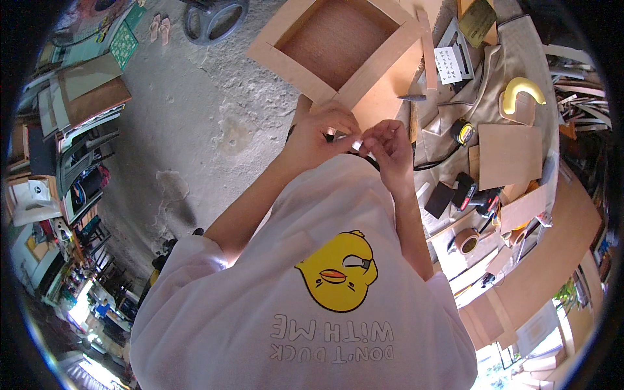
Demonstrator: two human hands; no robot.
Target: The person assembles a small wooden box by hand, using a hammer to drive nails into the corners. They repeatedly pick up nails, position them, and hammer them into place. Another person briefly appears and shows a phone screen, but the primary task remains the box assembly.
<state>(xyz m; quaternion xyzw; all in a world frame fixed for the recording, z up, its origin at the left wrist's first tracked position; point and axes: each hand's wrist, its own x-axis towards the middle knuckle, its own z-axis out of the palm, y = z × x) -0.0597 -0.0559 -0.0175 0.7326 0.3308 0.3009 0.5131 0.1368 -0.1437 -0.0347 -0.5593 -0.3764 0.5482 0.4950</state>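
In front of my chest, my left hand (325,133) and my right hand (390,153) are close together, with thumbs and fingertips drawn in. Each is closed in a pinch. Anything between the fingertips is too small or too bright to make out. Just beyond them lies a light-brown square wooden frame (372,67) with a recessed panel (335,42) inside. The frame's near corner reaches almost to my left hand. A small hammer (412,97) rests to the right of that corner, and a thin wooden strip (427,55) lies along the frame's right side.
On the cloth-covered bench at right are a tape measure (463,132), a yellow curved object (520,96), a square board (510,156), a cordless drill (478,195) and a tape roll (466,240). Stacked boards (84,97) stand at left. A grey wheel (214,19) is on the concrete floor (201,91).
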